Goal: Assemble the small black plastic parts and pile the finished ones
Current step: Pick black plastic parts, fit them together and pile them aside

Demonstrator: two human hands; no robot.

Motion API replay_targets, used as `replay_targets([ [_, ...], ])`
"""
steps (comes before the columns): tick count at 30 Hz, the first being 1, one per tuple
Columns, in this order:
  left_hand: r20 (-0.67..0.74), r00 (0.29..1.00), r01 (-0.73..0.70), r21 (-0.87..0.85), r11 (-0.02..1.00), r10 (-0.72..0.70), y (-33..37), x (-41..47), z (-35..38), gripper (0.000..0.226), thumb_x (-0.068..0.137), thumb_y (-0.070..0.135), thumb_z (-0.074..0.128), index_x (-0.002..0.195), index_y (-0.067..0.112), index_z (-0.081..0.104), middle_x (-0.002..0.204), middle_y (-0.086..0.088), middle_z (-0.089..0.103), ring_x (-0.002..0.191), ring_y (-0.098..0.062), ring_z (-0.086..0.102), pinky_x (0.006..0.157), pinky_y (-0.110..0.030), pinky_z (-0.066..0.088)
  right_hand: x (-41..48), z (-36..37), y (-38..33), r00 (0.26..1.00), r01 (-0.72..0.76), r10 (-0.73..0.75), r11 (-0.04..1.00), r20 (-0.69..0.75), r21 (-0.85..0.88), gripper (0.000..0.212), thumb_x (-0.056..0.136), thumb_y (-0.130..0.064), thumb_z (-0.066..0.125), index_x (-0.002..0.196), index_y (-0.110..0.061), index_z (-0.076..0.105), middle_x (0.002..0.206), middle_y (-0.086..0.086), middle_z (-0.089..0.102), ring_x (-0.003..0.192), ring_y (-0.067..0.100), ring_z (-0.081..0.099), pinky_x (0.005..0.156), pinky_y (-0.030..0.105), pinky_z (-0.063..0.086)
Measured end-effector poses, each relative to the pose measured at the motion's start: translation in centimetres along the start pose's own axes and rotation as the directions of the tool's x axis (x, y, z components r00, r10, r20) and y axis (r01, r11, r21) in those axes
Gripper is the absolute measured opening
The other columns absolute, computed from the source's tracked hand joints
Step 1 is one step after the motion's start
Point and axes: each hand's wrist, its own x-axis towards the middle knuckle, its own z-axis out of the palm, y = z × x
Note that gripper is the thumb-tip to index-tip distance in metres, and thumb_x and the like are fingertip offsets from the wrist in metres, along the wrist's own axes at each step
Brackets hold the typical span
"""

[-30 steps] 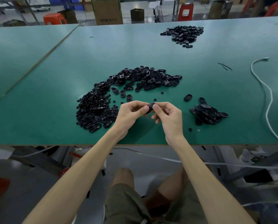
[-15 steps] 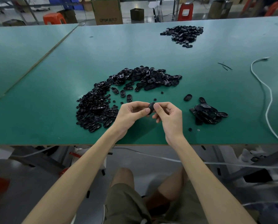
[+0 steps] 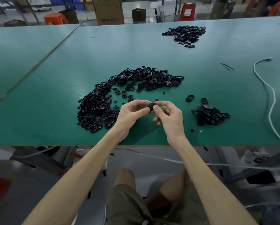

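Both hands meet above the green table near its front edge. My left hand and my right hand pinch one small black plastic part between thumbs and forefingers. Most of that part is hidden by the fingertips. A big curved heap of loose black parts lies left of and behind the hands. A smaller pile of black oval parts sits to the right of my right hand.
Another pile of black parts lies far back on the table. A white cable runs along the right side. Two stray small pieces lie near the front edge. Stools and cardboard boxes stand beyond the table.
The hands stay in place with the part pinched between them; only the fingers have shifted slightly on it.
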Motion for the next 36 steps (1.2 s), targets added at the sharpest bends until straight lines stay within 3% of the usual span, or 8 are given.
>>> replay_targets([
  [8,-0.074,0.997,-0.004,-0.024,1.000,0.002,-0.29,-0.01,-0.27,0.023,0.092,0.010,0.074,0.115,0.012,0.076,0.107,-0.012,0.077,0.101,-0.017,0.070,0.096,-0.025,0.049,-0.16,0.20,-0.31,1.000,-0.005,0.005,1.000,-0.004,-0.027,0.007,0.093,-0.008,0.076,0.094,-0.014,0.072,0.082,-0.002,0.078,0.068,0.011,0.069,0.059,0.023,0.052],
  [14,-0.139,0.990,0.019,-0.044,0.999,-0.025,-0.31,-0.01,-0.31,0.018,0.093,0.017,0.074,0.110,0.013,0.077,0.094,0.001,0.077,0.082,-0.004,0.065,0.076,-0.015,0.047,-0.45,0.43,-0.32,0.996,0.004,0.012,0.983,0.085,-0.182,0.012,0.091,-0.015,0.080,0.089,-0.012,0.068,0.077,0.001,0.075,0.067,0.011,0.071,0.058,0.023,0.051],
  [19,-0.092,0.994,0.050,-0.036,0.998,-0.053,-0.11,-0.16,0.01,0.020,0.094,0.017,0.073,0.113,0.012,0.077,0.098,-0.006,0.079,0.090,-0.014,0.071,0.090,-0.031,0.054,-0.49,0.67,-0.42,0.994,0.025,0.004,0.962,0.106,-0.270,0.018,0.091,-0.021,0.079,0.082,-0.012,0.066,0.075,0.004,0.074,0.067,0.020,0.071,0.059,0.026,0.052],
  [22,-0.060,0.997,0.055,-0.016,0.998,-0.056,0.00,-0.17,0.18,0.020,0.095,0.016,0.072,0.114,0.012,0.078,0.096,-0.011,0.079,0.091,-0.016,0.072,0.091,-0.031,0.054,-0.54,0.81,-0.39,0.991,0.052,-0.007,0.943,0.137,-0.330,0.021,0.093,-0.024,0.077,0.081,-0.011,0.065,0.075,0.005,0.075,0.068,0.024,0.071,0.061,0.029,0.053],
  [26,-0.069,0.996,0.049,-0.048,0.998,-0.053,0.04,-0.16,0.01,0.017,0.094,0.015,0.072,0.109,0.016,0.080,0.107,-0.010,0.078,0.097,-0.017,0.071,0.099,-0.037,0.054,-0.52,0.84,-0.43,0.990,0.053,-0.008,0.946,0.143,-0.319,0.018,0.094,-0.026,0.076,0.085,-0.012,0.069,0.077,0.002,0.076,0.067,0.020,0.072,0.060,0.025,0.052],
  [31,-0.075,0.997,0.022,-0.043,0.999,-0.025,-0.06,-0.16,-0.15,0.018,0.093,0.018,0.073,0.110,0.016,0.080,0.110,-0.007,0.078,0.106,-0.017,0.070,0.100,-0.034,0.052,-0.50,0.83,-0.38,0.997,0.037,-0.020,0.971,0.071,-0.237,0.014,0.094,-0.025,0.077,0.092,-0.017,0.066,0.081,0.001,0.073,0.066,0.015,0.071,0.054,0.025,0.051],
  [36,-0.038,0.999,-0.008,-0.008,1.000,0.007,-0.15,-0.09,-0.07,0.020,0.095,0.012,0.070,0.114,0.010,0.077,0.104,-0.009,0.078,0.098,-0.015,0.072,0.089,-0.022,0.052,-0.28,0.50,-0.29,0.999,0.029,-0.027,0.989,0.017,-0.147,0.005,0.098,-0.022,0.069,0.101,-0.021,0.066,0.090,-0.003,0.075,0.071,0.009,0.068,0.057,0.024,0.051],
])
